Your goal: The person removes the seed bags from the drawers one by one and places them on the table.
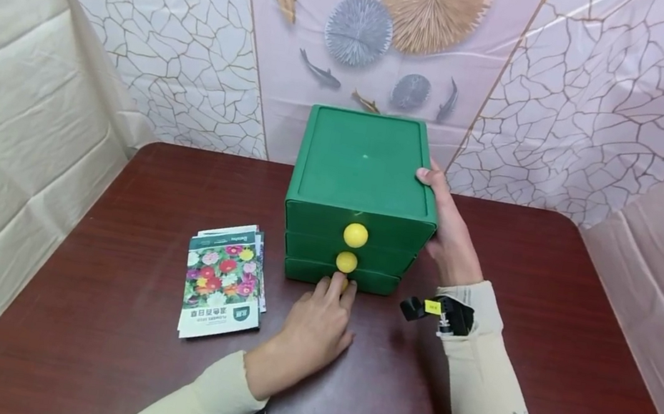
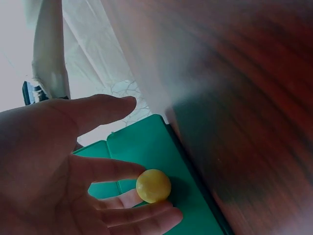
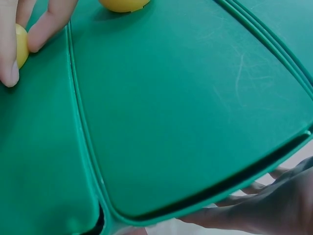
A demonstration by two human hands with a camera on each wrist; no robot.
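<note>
A green chest of drawers (image 1: 369, 162) stands on the table, its three drawers closed and each with a round yellow knob. My left hand (image 1: 316, 324) is at the bottom drawer, and its fingers hold the lowest knob (image 2: 153, 186) between them. In the left wrist view the thumb (image 2: 110, 108) stays apart from that knob. On the chest's right side rests my right hand (image 1: 454, 237), with its thumb over the top edge. The right wrist view shows the fingers of this hand (image 3: 269, 203) along the side wall, partly hidden by the chest.
A stack of flower-printed seed packets (image 1: 222, 284) lies on the brown table (image 1: 106, 359), left of the chest. Patterned sheeting (image 1: 190, 32) hangs behind the table, with pale cloth (image 1: 14, 113) at the sides.
</note>
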